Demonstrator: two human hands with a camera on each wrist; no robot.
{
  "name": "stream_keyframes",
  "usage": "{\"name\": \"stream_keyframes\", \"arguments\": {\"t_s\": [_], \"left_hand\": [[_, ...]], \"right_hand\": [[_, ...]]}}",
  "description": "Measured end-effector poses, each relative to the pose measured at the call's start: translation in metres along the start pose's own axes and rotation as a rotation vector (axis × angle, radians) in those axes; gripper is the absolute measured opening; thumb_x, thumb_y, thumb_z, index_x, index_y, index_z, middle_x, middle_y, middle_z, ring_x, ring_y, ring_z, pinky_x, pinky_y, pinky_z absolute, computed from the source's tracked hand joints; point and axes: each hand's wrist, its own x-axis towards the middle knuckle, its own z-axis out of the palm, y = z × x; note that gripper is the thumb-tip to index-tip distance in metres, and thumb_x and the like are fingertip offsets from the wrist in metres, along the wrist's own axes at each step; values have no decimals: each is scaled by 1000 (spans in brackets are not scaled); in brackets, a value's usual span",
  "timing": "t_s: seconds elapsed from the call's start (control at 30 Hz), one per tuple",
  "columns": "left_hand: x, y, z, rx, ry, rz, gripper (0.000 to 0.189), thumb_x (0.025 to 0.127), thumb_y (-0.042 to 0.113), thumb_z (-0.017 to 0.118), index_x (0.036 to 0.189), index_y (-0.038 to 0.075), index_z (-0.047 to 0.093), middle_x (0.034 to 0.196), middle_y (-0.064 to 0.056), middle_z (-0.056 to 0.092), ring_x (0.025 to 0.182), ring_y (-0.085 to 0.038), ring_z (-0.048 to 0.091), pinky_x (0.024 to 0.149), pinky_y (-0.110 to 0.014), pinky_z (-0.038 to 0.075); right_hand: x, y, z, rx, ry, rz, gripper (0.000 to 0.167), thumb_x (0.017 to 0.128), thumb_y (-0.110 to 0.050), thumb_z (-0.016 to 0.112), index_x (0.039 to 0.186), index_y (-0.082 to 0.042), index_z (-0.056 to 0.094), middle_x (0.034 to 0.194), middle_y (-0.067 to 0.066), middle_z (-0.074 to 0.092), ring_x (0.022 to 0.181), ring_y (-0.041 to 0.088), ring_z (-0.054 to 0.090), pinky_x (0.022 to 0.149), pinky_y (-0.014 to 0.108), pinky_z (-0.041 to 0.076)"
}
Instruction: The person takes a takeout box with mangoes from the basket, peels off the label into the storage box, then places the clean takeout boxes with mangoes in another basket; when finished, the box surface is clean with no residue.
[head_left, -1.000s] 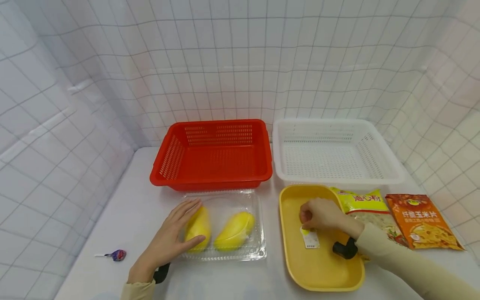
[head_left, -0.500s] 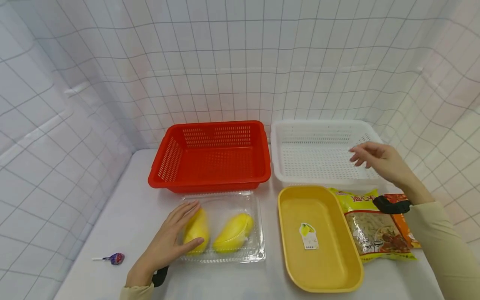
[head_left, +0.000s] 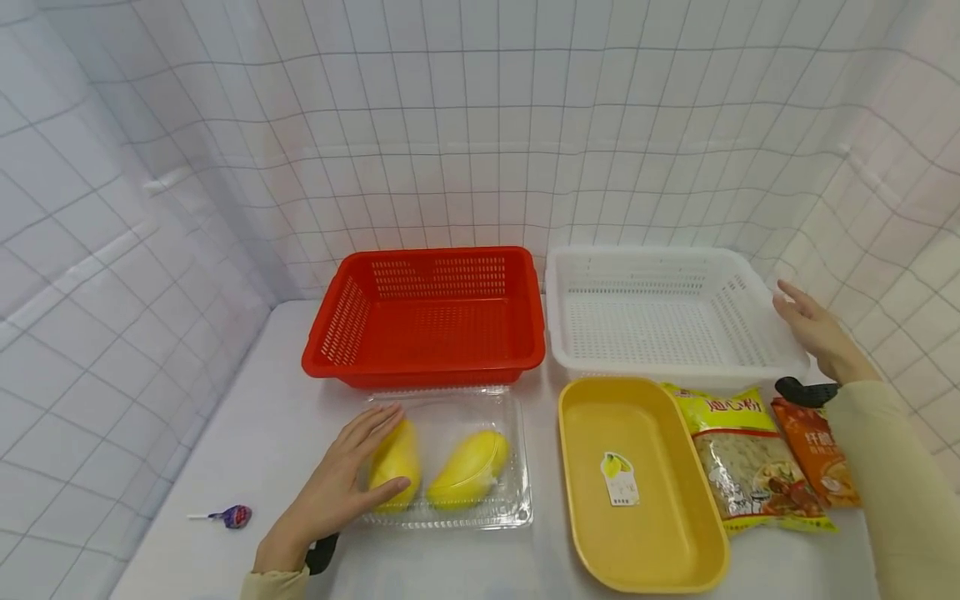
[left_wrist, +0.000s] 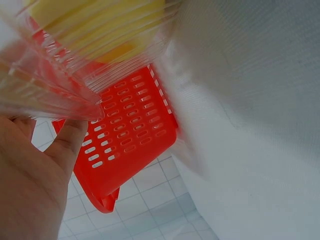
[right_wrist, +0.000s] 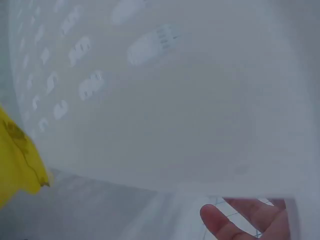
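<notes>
A clear plastic clamshell box (head_left: 517, 475) with two yellow mangoes (head_left: 467, 471) inside lies in front of the red basket. Across its left side rests my left hand (head_left: 341, 487), fingers outstretched; the left wrist view has the thumb (left_wrist: 70, 142) at the box's edge. My right hand (head_left: 817, 333) is at the right end of the white basket (head_left: 675, 371), fingers extended and holding nothing. In the right wrist view its fingertips (right_wrist: 215, 217) appear just past the basket's rim (right_wrist: 225, 192), most of the hand hidden.
A yellow tray (head_left: 660, 542) with a small fruit label (head_left: 619, 479) sits beside the box. Right of it lie a macaroni bag (head_left: 750, 471) and an orange corn-flake bag (head_left: 821, 450), partly under the right sleeve. The red basket (head_left: 427, 371) stands behind; a lollipop (head_left: 237, 517) lies far left.
My right hand has left the label in the yellow tray, passed over the white basket's right side and reached its right end. My left hand stays on the box.
</notes>
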Motion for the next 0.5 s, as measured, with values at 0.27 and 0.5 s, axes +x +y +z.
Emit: {"name": "stream_keyframes", "arguments": {"t_s": [0.27, 0.5], "left_hand": [[-1, -1, 0, -5, 12, 34, 80, 80, 42, 73, 147, 16, 38, 151, 3, 31, 138, -24, 20, 104, -62, 23], [-1, -4, 1, -28, 17, 36, 80, 80, 42, 73, 147, 17, 38, 151, 4, 30, 138, -22, 19, 104, -61, 23]], "right_hand": [[1, 15, 5, 232, -134, 24, 65, 100, -44, 39, 150, -41, -2, 102, -26, 54, 81, 9, 63, 65, 31, 55], [-1, 17, 9, 371, -145, -6, 63, 102, -38, 38, 151, -41, -1, 111, -16, 47, 83, 11, 64, 66, 34, 56]]}}
